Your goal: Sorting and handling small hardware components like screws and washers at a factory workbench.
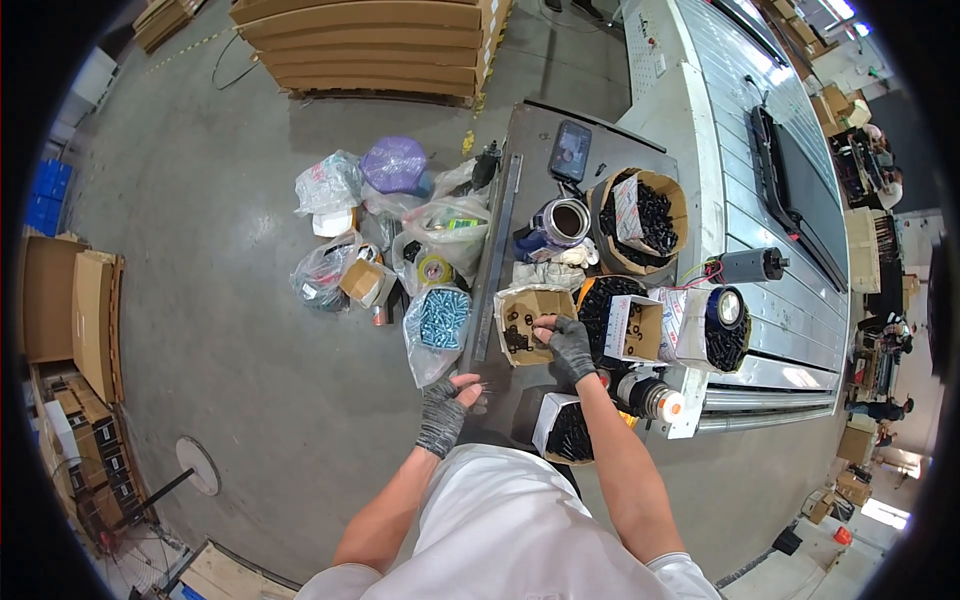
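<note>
Both my hands wear grey fingerless gloves. My right hand reaches into a shallow cardboard box on the dark workbench. Its thumb and fingertips are pinched together among small dark ring-like parts; what lies between them is too small to make out. Over the bench's near left edge, my left hand is closed, thumb against fingers, with something thin and blurred at the tips. Left of the box, a clear plastic bag of bluish screws hangs beside the bench.
Behind the box stand an open flask, a phone and a round carton of black parts. More part boxes and a lying thermos crowd the right. Plastic bags sit at left; a grey slatted machine borders the bench.
</note>
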Tool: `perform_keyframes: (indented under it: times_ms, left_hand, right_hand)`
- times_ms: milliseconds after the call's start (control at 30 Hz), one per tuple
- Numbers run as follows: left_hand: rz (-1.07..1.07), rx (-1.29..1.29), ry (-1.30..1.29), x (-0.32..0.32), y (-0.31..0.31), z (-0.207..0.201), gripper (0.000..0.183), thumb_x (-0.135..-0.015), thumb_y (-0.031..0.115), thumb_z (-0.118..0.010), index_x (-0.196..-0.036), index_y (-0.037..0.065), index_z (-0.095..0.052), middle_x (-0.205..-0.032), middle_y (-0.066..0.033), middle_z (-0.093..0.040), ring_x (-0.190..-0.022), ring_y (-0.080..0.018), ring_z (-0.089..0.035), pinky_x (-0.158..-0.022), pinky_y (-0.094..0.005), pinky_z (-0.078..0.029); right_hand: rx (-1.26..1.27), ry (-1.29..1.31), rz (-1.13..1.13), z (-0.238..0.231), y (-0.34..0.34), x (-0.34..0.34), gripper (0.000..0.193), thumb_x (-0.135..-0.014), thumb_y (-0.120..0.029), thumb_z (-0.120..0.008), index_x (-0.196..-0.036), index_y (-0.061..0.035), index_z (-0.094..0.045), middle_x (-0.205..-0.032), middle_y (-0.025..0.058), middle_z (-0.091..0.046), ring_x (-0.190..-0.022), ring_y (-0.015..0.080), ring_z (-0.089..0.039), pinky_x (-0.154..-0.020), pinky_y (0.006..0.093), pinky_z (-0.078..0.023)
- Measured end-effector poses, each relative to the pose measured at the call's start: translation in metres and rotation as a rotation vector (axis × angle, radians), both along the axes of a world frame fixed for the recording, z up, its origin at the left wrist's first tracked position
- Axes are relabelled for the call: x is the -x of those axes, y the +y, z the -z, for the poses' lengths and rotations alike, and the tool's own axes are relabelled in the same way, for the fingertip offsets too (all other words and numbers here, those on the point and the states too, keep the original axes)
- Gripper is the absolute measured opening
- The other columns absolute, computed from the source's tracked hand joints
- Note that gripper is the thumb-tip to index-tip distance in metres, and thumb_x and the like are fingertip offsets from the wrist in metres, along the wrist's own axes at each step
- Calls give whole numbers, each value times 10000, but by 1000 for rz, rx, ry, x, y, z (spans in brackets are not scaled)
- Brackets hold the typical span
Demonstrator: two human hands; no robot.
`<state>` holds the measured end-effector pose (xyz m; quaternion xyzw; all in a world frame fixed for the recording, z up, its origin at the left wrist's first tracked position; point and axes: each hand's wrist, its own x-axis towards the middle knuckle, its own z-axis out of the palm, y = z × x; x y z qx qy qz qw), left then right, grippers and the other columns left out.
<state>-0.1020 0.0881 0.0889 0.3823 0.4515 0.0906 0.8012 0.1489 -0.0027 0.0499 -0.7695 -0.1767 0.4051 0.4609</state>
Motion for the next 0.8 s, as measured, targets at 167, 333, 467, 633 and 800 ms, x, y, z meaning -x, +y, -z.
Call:
perform_keyframes:
  times_ms: [167,333,467,633,800]
  left_hand:
    - [-4,-5,-87,-30,5,-12,275,-912,123,-665,-1154,-3,-628,-944,-83,-689,-795,-147,-655,-734,-282,-540]
    - [31,-78,-104,-60,8,-21,273,-910,135,-664,-1148,2,-645,-976,-59,-686,-838,-123,-640,-760,-268,-522]
    - [5,-107,-123,-74,6,-23,258,-917,127,-660,-1143,6,-644,-1005,-63,-680,-894,-125,-627,-768,-266,-521]
    - [-18,-98,-112,-81,10,-26,259,-913,112,-663,-1145,1,-642,-1007,-72,-680,-887,-137,-631,-776,-269,-525]
    - [-5,-211,-103,-86,14,-29,254,-902,106,-674,-1131,-1,-648,-1003,-83,-684,-879,-143,-637,-775,-271,-528]
  right_hand:
    - [-254,710,358,-44,-21,10,268,-887,-43,-654,-1146,5,-604,-1013,95,-668,-902,200,-670,-839,324,-560]
    - [-469,872,441,-65,-38,21,308,-909,-150,-624,-1180,-5,-595,-1094,125,-661,-1009,240,-647,-930,356,-519]
    - [-529,905,515,-60,-34,26,376,-945,-237,-566,-1229,9,-570,-1183,157,-638,-1115,250,-615,-1017,387,-477]
    - [-586,977,531,-66,-36,25,368,-938,-185,-582,-1235,32,-561,-1217,180,-618,-1146,274,-602,-1015,393,-486]
    - [-478,871,467,-76,-42,29,350,-923,-107,-617,-1237,37,-560,-1193,187,-625,-1127,274,-614,-980,369,-508]
